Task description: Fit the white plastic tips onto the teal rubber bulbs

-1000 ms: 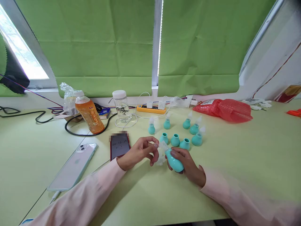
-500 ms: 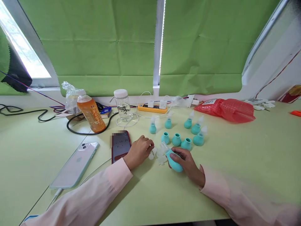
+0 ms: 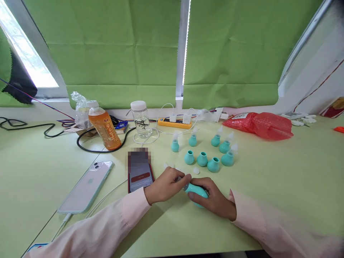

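Observation:
My right hand is wrapped round a teal nasal aspirator bulb, which lies tilted with its neck toward the left. At that neck my left hand is closed, thumb and fingers on the clear nozzle, which they mostly hide. A small white translucent piece lies just beyond the hands; more such pieces are partly covered by my left hand. Behind stand several open teal bulbs without nozzles, and several aspirators with clear tips around them.
Left of my hands lie a phone with a lit screen and a pale phone on a cable. Toward the window stand an orange drink bottle, a clear jar, a yellow power strip and a red plastic bag.
My left hand has moved right from the small white pieces onto the nozzle of the aspirator. My right hand still grips the bulb, now lower and turned more level.

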A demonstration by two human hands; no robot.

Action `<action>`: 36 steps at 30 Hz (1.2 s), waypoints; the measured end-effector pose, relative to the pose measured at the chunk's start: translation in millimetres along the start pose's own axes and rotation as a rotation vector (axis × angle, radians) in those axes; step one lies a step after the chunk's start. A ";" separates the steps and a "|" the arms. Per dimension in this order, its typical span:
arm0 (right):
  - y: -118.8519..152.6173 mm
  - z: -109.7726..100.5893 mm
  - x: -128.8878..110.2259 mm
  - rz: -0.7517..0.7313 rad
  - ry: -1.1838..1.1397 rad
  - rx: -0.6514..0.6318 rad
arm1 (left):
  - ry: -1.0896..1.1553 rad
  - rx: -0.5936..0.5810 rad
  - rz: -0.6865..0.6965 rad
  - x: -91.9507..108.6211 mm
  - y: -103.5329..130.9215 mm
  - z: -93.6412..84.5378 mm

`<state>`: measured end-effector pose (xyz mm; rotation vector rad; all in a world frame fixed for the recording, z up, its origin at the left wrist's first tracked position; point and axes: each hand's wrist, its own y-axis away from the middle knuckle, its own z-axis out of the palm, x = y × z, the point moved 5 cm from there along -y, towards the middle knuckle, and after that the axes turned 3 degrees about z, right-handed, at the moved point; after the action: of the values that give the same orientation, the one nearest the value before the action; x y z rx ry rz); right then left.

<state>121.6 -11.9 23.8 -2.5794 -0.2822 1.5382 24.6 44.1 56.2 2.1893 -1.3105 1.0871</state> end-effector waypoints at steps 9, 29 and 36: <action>4.8 -0.4 -13.6 -0.008 -0.018 -0.047 | 0.658 -0.115 -0.212 -11.3 1.2 12.0; 12.8 -4.4 -30.4 -0.268 0.148 0.095 | 0.916 -0.277 -0.239 -7.6 4.5 24.0; 18.4 -7.6 -38.3 -0.397 0.223 0.060 | 1.022 -0.301 -0.264 -7.4 -1.3 13.5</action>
<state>112.3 -38.5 56.5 -2.4279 -0.6630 1.0967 29.4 40.4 42.0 1.2050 -0.6299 1.4637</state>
